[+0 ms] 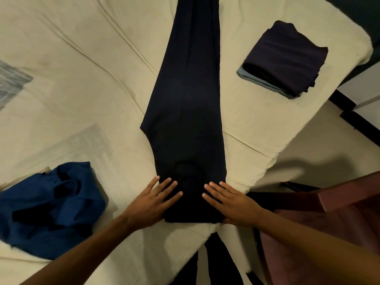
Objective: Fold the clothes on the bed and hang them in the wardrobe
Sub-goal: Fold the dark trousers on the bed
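1. Where the cream sheet covered the bed [82, 83], a pair of dark navy trousers [185, 95] lay flat and lengthwise, folded leg on leg, running from the near corner of the mattress away to the top edge of the view.
2. At the near end of the trousers, the waist end sat close to the corner of the bed, its edge straight across.
3. On that end the left hand [152, 202] rested palm down, fingers straight and spread, with the outer fingertips over the left border of the cloth.
4. Beside it the right hand [230, 202] also lay flat on the fabric, fingers straight and close together, its thumb at the near right corner of the trousers; neither hand gripped anything.
5. Between the two hands a gap of dark cloth showed, so they were near but apart.
6. To the left, a crumpled bright blue garment [53, 208] lay unfolded on the sheet, well apart from the trousers.
7. To the far right, a folded stack of dark clothes [285, 58] sat on the bed, with a grey-blue folded piece [267, 84] showing at the bottom.
8. Off the bed's right side stood a reddish-brown chair [329, 223], partly behind the right forearm.
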Motion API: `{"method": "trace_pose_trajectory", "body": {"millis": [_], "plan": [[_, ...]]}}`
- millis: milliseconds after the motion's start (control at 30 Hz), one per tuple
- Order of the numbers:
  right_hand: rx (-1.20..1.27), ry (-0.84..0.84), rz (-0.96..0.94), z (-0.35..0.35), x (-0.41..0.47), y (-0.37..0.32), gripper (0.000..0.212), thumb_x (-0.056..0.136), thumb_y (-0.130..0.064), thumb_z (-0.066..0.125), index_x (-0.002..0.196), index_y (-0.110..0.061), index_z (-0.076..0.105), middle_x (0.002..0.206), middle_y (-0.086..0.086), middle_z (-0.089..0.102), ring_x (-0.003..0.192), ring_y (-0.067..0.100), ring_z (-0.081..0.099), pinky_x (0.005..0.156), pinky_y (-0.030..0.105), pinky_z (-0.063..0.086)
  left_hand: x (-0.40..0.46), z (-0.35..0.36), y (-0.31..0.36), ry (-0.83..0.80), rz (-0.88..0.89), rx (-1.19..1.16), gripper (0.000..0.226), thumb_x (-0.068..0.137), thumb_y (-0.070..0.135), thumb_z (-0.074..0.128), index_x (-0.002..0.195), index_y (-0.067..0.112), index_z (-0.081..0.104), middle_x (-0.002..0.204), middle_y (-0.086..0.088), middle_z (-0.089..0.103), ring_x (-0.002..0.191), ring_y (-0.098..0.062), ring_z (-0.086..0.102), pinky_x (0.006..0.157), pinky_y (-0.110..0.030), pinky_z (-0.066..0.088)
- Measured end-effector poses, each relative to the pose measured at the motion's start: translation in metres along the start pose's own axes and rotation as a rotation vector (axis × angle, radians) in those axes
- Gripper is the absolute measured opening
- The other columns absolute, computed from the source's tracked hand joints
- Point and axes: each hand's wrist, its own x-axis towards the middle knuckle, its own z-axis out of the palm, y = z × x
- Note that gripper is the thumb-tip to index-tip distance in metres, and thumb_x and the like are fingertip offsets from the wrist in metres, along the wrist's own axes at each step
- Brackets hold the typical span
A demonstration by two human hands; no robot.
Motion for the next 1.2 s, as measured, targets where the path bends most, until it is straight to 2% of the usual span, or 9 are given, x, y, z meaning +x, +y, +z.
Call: {"method": "trace_pose_trajectory", "body": {"millis": [133, 267, 333, 433, 567, 700, 800, 1000, 1200], "plan": [[0.043, 0.034, -0.013, -0.008, 0.005, 0.005, 0.101, 0.074, -0.067, 0.067, 0.152, -0.013, 0.034, 0.156, 0.015, 0.036, 0.143, 0.03, 0.038, 0.114, 0.045, 0.036, 0.002, -0.005, 0.003, 0.014, -0.044, -0.089, 0.074, 0.077, 0.031, 0.067, 0.147, 0.022, 0.046, 0.151, -0.012, 0.046, 0.143, -0.036, 0.038, 0.118, -0.055, 0.027], [0.115, 0.18, -0.007, -0.016, 0.009, 0.007, 0.065, 0.098, -0.061, 0.032, 0.14, -0.016, 0.055, 0.14, 0.005, 0.059, 0.127, 0.023, 0.057, 0.104, 0.038, 0.046, 0.001, -0.017, -0.005, 0.07, -0.109, -0.318, 0.056, 0.083, 0.035, 0.055, 0.138, 0.03, 0.057, 0.148, 0.004, 0.051, 0.144, -0.022, 0.037, 0.121, -0.043, 0.026], [0.16, 0.27, 0.006, -0.025, 0.013, 0.004, 0.056, 0.1, -0.053, 0.034, 0.127, -0.016, 0.066, 0.125, 0.002, 0.069, 0.112, 0.019, 0.067, 0.089, 0.032, 0.055, 0.001, -0.025, -0.015, 0.045, -0.164, -0.489, 0.048, 0.088, 0.037, 0.059, 0.136, 0.035, 0.058, 0.148, 0.012, 0.05, 0.146, -0.012, 0.031, 0.121, -0.039, 0.026], [0.212, 0.317, 0.041, -0.045, 0.021, -0.003, 0.048, 0.098, -0.05, 0.04, 0.115, -0.017, 0.07, 0.103, -0.003, 0.075, 0.093, 0.014, 0.073, 0.066, 0.025, 0.057, -0.002, -0.041, -0.034, -0.057, -0.223, -0.709, 0.052, 0.09, 0.065, 0.048, 0.132, 0.037, 0.061, 0.144, 0.018, 0.051, 0.144, -0.002, 0.03, 0.119, -0.031, 0.03], [0.407, 0.185, 0.08, -0.077, 0.04, -0.027, 0.064, 0.102, -0.059, 0.018, 0.124, -0.019, 0.063, 0.099, -0.001, 0.075, 0.088, 0.019, 0.073, 0.062, 0.031, 0.058, -0.024, -0.07, -0.064, -0.213, -0.271, -0.923, 0.069, 0.081, 0.083, 0.043, 0.131, 0.039, 0.06, 0.139, 0.025, 0.055, 0.14, 0.01, 0.031, 0.114, -0.021, 0.035], [0.445, 0.266, 0.099, -0.102, 0.074, -0.067, 0.055, 0.1, -0.057, 0.03, 0.115, -0.021, 0.07, 0.084, -0.004, 0.075, 0.067, 0.016, 0.07, 0.05, 0.024, 0.05, -0.067, -0.092, -0.091, -0.242, -0.413, -1.171, 0.041, 0.088, 0.049, 0.068, 0.127, 0.037, 0.065, 0.141, 0.03, 0.05, 0.14, 0.011, 0.03, 0.113, -0.021, 0.035], [0.478, 0.084, 0.09, -0.114, 0.103, -0.087, 0.057, 0.099, -0.056, 0.029, 0.117, -0.015, 0.065, 0.093, 0.006, 0.072, 0.079, 0.029, 0.068, 0.058, 0.033, 0.046, -0.097, -0.077, -0.081, -0.076, -0.592, -1.356, 0.041, 0.087, 0.005, 0.072, 0.113, 0.036, 0.073, 0.149, 0.017, 0.044, 0.139, 0.004, 0.038, 0.111, -0.026, 0.041], [0.313, -0.45, -0.027, -0.119, 0.12, -0.065, 0.039, 0.103, -0.041, 0.04, 0.108, -0.011, 0.065, 0.105, 0.014, 0.065, 0.091, 0.032, 0.062, 0.071, 0.037, 0.047, -0.101, -0.022, -0.001, 0.181, -0.674, -1.095, 0.056, 0.083, -0.005, 0.072, 0.099, 0.049, 0.064, 0.158, 0.013, 0.021, 0.147, 0.0, 0.023, 0.108, -0.008, 0.032], [0.283, -0.163, 0.035, -0.096, 0.087, -0.079, 0.088, 0.077, -0.081, 0.046, 0.135, -0.014, 0.046, 0.121, 0.009, 0.055, 0.102, 0.03, 0.054, 0.087, 0.045, 0.046, -0.107, -0.041, -0.002, 0.205, -0.738, -1.224, 0.053, 0.085, -0.008, 0.07, 0.1, 0.042, 0.067, 0.157, 0.021, 0.025, 0.142, 0.012, 0.025, 0.111, -0.014, 0.036]]}}
